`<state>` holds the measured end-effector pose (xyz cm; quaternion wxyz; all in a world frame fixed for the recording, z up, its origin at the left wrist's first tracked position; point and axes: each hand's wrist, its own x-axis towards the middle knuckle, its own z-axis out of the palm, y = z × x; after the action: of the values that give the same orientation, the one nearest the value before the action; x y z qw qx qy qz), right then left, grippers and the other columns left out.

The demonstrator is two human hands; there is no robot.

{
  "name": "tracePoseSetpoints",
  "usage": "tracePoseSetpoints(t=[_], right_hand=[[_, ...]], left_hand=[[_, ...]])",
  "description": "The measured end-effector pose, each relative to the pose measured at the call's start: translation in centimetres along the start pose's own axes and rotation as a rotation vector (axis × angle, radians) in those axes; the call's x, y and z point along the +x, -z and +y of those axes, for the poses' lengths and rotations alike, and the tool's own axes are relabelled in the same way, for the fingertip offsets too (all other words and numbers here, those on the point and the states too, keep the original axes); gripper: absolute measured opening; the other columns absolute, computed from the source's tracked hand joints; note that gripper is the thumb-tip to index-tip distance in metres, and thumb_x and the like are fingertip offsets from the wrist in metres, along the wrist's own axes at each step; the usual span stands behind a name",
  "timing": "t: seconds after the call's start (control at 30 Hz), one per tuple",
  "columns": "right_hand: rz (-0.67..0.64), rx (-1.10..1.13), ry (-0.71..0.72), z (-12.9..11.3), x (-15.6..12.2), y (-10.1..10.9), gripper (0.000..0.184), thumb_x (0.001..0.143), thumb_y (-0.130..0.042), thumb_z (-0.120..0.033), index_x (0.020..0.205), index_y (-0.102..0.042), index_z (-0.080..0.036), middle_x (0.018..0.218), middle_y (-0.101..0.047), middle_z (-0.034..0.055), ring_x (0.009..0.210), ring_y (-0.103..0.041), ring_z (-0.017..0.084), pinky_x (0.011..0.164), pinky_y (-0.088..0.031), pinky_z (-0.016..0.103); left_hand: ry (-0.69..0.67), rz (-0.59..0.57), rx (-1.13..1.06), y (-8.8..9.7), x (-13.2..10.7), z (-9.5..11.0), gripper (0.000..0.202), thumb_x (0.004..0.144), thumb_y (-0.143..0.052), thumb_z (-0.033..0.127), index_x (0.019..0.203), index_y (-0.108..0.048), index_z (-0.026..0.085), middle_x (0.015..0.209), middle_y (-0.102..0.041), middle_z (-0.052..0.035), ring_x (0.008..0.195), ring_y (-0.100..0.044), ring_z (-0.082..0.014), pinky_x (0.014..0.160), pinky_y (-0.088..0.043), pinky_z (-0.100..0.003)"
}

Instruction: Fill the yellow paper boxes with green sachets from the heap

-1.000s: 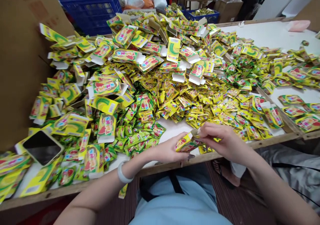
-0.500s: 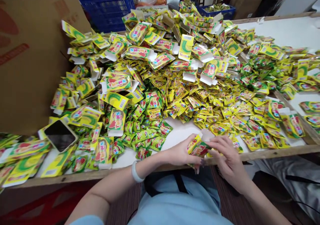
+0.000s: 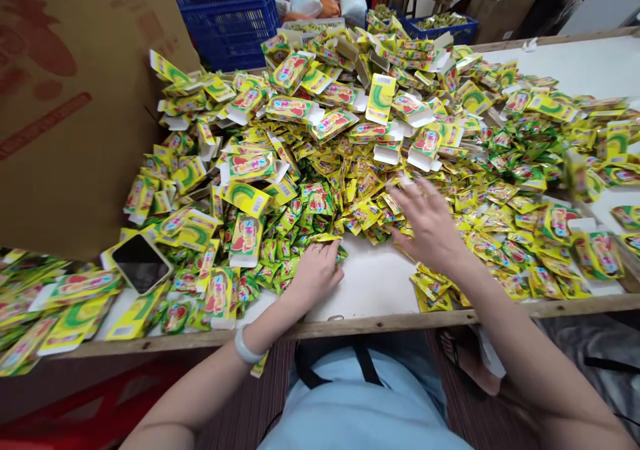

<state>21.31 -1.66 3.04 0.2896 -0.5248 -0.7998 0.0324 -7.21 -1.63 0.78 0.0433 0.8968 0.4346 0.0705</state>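
Observation:
My left hand (image 3: pixel 316 271) rests knuckles up at the edge of a heap of small green sachets (image 3: pixel 280 250), its fingers curled round one of them. My right hand (image 3: pixel 429 220) reaches forward over the yellow sachets (image 3: pixel 373 210) with its fingers spread and smeared by motion, and holds nothing. Small yellow cartons (image 3: pixel 380 97) with open white flaps are piled behind the sachets. A white band (image 3: pixel 245 351) sits on my left wrist.
A phone (image 3: pixel 140 263) lies face up among cartons at the left. A large brown cardboard box (image 3: pixel 65 103) stands at the far left, with blue crates (image 3: pixel 225 17) behind. The white table (image 3: pixel 370 280) has a wooden front edge (image 3: pixel 380 323).
The small carton that both hands held at the table's edge is out of them. My left hand moved left to the green sachets, and my right hand went forward over the yellow ones.

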Motion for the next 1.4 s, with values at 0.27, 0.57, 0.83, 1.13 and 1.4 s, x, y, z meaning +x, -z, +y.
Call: tracePoseSetpoints(t=[0.27,0.57,0.83,1.13,1.4], right_hand=[[0.074,0.181,-0.007,-1.6,2.9,-1.9,0.021,0.095,-0.046,-0.019,0.096,-0.066,-0.024,0.098,-0.074,0.0060,0.107,-0.066,0.028,0.099,-0.046,0.050],[-0.284,0.276,-0.062,-5.8,-0.5,-1.1,0.018,0.099,-0.043,-0.017,0.097,-0.060,-0.021,0.080,-0.071,0.0037,0.067,-0.064,0.017,0.058,-0.040,0.025],[0.093,0.768,-0.314,-6.7,-1.5,-2.8,0.041,0.092,-0.060,-0.046,0.126,-0.055,-0.025,0.122,-0.065,0.0134,0.100,-0.068,0.024,0.071,-0.056,0.032],[0.158,1.199,-0.545,-7.1,-3.9,-2.9,0.025,0.081,-0.075,-0.046,0.089,-0.073,-0.022,0.072,-0.073,0.0028,0.055,-0.065,0.016,0.051,-0.057,0.029],[-0.003,1.072,-0.562,-5.5,-6.3,-4.1,0.027,0.090,-0.067,-0.041,0.105,-0.069,-0.019,0.063,-0.068,0.0017,0.051,-0.056,0.013,0.046,-0.047,0.024]], left_hand=[[0.331,0.136,-0.724,-0.2,0.0,-2.3,0.038,0.098,-0.042,0.034,0.125,-0.058,0.012,0.086,-0.070,-0.0072,0.078,-0.066,-0.0212,0.076,-0.054,-0.034],[0.304,-0.076,-1.461,1.9,1.6,2.6,0.054,0.086,-0.056,0.064,0.109,-0.066,0.016,0.097,-0.069,-0.0083,0.070,-0.065,-0.0176,0.061,-0.060,-0.031],[0.335,0.104,-1.396,2.1,1.7,5.3,0.050,0.086,-0.060,0.062,0.101,-0.068,0.015,0.093,-0.069,-0.0091,0.089,-0.064,-0.0231,0.081,-0.056,-0.035],[0.280,0.370,-0.372,5.9,0.7,-5.4,0.041,0.100,-0.040,0.044,0.129,-0.055,0.019,0.128,-0.059,-0.0164,0.125,-0.051,-0.0297,0.107,-0.042,-0.047],[0.387,0.177,0.215,15.7,3.4,-15.0,0.063,0.091,-0.054,0.045,0.143,-0.038,0.014,0.149,-0.040,-0.0189,0.142,-0.030,-0.0377,0.117,-0.025,-0.052]])
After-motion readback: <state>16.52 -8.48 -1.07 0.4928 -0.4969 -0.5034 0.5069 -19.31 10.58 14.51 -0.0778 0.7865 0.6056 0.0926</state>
